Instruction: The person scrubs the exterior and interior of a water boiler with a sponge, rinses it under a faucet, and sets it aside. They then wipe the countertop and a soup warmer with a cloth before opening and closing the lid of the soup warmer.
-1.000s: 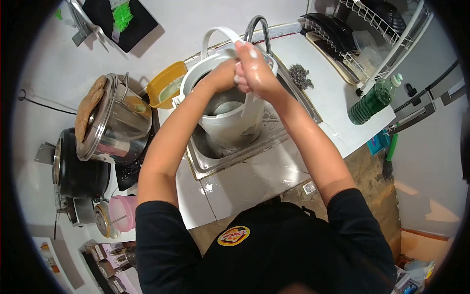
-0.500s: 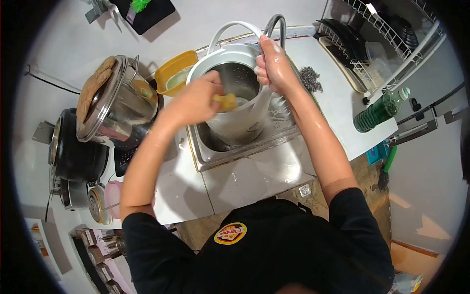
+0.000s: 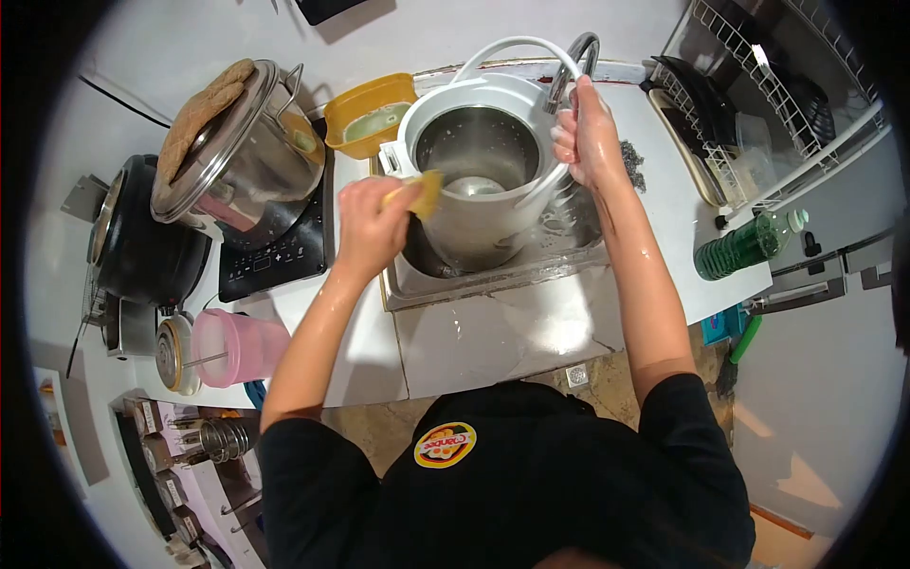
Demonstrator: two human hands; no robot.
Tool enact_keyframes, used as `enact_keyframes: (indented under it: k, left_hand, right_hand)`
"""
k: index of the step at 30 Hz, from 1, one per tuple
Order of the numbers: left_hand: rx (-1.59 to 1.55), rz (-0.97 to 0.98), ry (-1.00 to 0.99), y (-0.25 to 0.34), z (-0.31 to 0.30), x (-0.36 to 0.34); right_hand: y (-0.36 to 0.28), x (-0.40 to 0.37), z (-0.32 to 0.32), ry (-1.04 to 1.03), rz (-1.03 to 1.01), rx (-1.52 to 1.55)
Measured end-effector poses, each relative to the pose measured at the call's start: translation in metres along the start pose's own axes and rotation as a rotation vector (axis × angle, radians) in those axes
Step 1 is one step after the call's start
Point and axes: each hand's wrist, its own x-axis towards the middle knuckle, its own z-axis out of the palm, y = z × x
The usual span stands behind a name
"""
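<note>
A white rice cooker body with a dark metal interior stands tilted in the steel sink. My right hand, wet and soapy, is closed around its raised white carrying handle. On the cooker's left side, my left hand grips a yellow sponge, slightly blurred, right at the outer rim. A round metal plate shows at the bottom of the cooker. Behind my right hand curves the chrome faucet.
A yellow basin with soapy water sits behind the sink. Left of it, a large steel pot stands on a black cooktop, near a pink container. To the right are steel wool, a green bottle and a dish rack.
My left hand with the sponge has moved from over the cooker's opening to the outside of its left rim. The right hand keeps its hold on the handle. The camera view has shifted.
</note>
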Motion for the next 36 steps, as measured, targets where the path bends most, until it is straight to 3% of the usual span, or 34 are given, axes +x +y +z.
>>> enact_keyframes:
  k: [3, 6, 9, 13, 16, 19, 24, 31, 36]
  left_hand:
    - [-0.140, -0.370, 0.244, 0.011, 0.023, -0.038]
    - [-0.272, -0.513, 0.382, 0.025, 0.048, -0.037]
    - [-0.487, -0.897, 0.412, 0.044, 0.066, -0.038]
    - [-0.685, -1.171, 0.297, 0.047, 0.096, -0.077]
    - [-0.482, -1.028, 0.384, 0.047, 0.082, -0.044]
    - [-0.572, -1.074, 0.580, 0.048, 0.093, -0.034]
    - [-0.651, -1.056, 0.519, 0.096, 0.087, -0.029]
    - [-0.953, -1.258, 0.629, 0.067, 0.075, -0.018]
    - [-0.922, -1.191, 0.651, 0.098, 0.096, -0.022]
  right_hand:
    - [0.004, -0.003, 0.004, 0.004, 0.003, 0.019]
    - [0.001, -0.006, 0.014, -0.010, -0.010, -0.012]
    - [0.000, -0.008, 0.016, -0.038, -0.027, -0.058]
    - [0.001, -0.010, 0.018, -0.025, -0.012, -0.030]
    - [-0.001, -0.008, 0.011, -0.023, 0.004, -0.015]
    - [0.001, -0.010, 0.008, 0.000, 0.015, 0.021]
    - [0.004, -0.011, 0.012, 0.002, 0.012, 0.050]
    - [0.011, -0.021, 0.012, 0.033, -0.002, 0.113]
    - [0.007, -0.023, 0.026, -0.035, -0.027, 0.053]
